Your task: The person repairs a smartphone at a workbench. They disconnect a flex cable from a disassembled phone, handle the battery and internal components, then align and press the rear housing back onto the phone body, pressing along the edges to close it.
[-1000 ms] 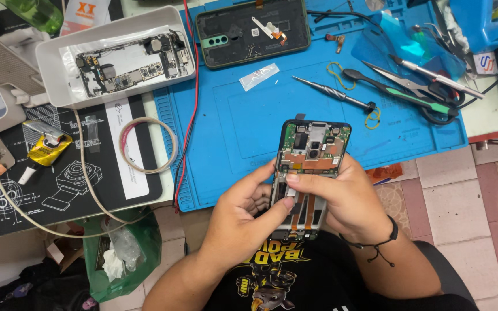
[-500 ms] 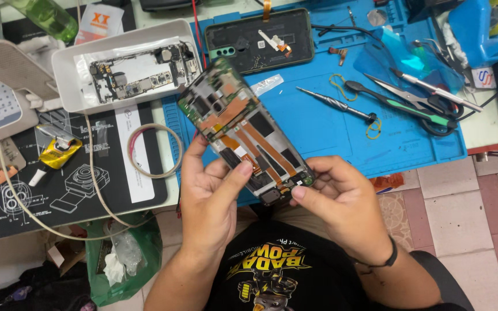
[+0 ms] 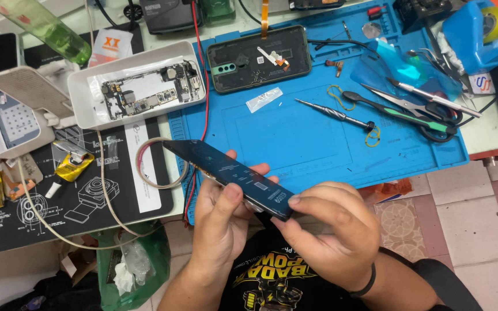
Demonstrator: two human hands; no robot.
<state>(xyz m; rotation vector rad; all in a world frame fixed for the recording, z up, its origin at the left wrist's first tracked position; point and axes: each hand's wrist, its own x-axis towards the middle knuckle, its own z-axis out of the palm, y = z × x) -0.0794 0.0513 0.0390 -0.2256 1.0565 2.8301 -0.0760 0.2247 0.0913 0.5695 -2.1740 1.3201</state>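
Fingers (image 3: 234, 193) of the left hand (image 3: 223, 222) clamp the middle of a dark, flat, glass-fronted phone assembly (image 3: 229, 175), thumb on its face. Right hand (image 3: 329, 230) pinches the lower end, fingers closed on it. Phone assembly is tilted, held in the air over the bench edge and the blue silicone work mat (image 3: 318, 132). Beyond it, on the mat: a slim metal screwdriver (image 3: 332, 115) and a green phone back cover (image 3: 259, 57). Left of the mat: a white tray (image 3: 82, 98) holding a circuit board.
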